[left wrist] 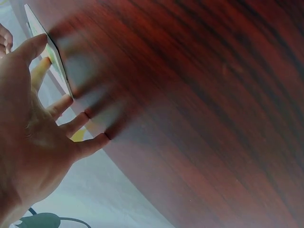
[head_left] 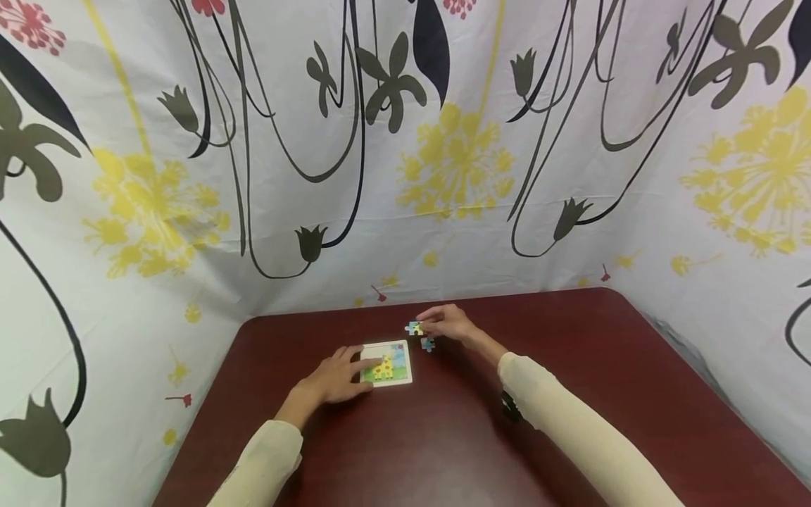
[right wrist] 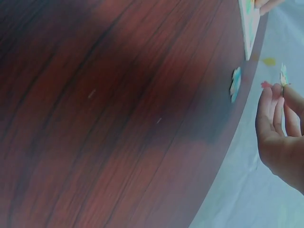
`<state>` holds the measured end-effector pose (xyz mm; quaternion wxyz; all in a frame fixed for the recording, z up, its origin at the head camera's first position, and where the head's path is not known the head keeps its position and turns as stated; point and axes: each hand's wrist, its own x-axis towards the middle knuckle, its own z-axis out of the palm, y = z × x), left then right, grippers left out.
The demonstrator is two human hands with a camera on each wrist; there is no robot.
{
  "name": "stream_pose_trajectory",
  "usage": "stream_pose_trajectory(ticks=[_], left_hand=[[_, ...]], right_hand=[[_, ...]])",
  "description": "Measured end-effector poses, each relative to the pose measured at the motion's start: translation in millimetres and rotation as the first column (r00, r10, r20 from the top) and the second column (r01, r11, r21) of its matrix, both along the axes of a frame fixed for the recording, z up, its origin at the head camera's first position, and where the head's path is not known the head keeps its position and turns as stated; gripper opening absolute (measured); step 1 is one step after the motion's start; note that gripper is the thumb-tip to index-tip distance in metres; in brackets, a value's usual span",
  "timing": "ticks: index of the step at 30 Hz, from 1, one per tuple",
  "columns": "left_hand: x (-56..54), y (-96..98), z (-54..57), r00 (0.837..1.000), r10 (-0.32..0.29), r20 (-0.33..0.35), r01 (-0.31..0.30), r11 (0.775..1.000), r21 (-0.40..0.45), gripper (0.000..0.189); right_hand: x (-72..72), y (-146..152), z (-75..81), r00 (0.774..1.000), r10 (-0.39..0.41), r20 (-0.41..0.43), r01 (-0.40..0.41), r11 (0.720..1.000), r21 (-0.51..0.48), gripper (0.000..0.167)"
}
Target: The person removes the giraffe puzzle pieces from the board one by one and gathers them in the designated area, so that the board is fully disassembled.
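Note:
A small white-framed jigsaw puzzle (head_left: pixel 396 373) with a yellow giraffe picture lies on the table. Spread over its left side is my left hand (head_left: pixel 336 375); the thumb and index finger touch the puzzle, and the other fingertips come down beside it on the table in the left wrist view. Between thumb and fingertips my right hand (head_left: pixel 448 324) pinches a blue and yellow puzzle piece (head_left: pixel 414 328), raised above the table in the right wrist view. Below that hand a loose blue puzzle piece (right wrist: pixel 235 84) lies just right of the frame.
The dark red wooden table (head_left: pixel 431 436) has its far edge just beyond the right hand. A patterned white cloth (head_left: pixel 393 211) hangs around the back and sides. Beneath the right sleeve a small black object (head_left: pixel 510 406) partly shows.

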<state>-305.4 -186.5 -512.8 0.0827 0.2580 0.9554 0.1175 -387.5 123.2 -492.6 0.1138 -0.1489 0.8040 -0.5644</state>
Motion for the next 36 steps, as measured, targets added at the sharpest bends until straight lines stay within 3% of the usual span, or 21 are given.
stream_pose_trajectory(ticks=[20,36], left_hand=[[1.8,-4.4,-0.7,1.0,-0.031,-0.004,0.032,0.997,0.072,0.053],[0.5,-3.6,-0.1,1.0,-0.007,0.01,0.006,0.999,0.049,0.052]], right_hand=[[1.2,50.7,-16.4,0.997,-0.035,-0.065,0.047,0.98,0.194,0.021],[1.1,72.4,-20.8,0.997,-0.041,-0.063,0.054,0.972,0.23,0.022]])
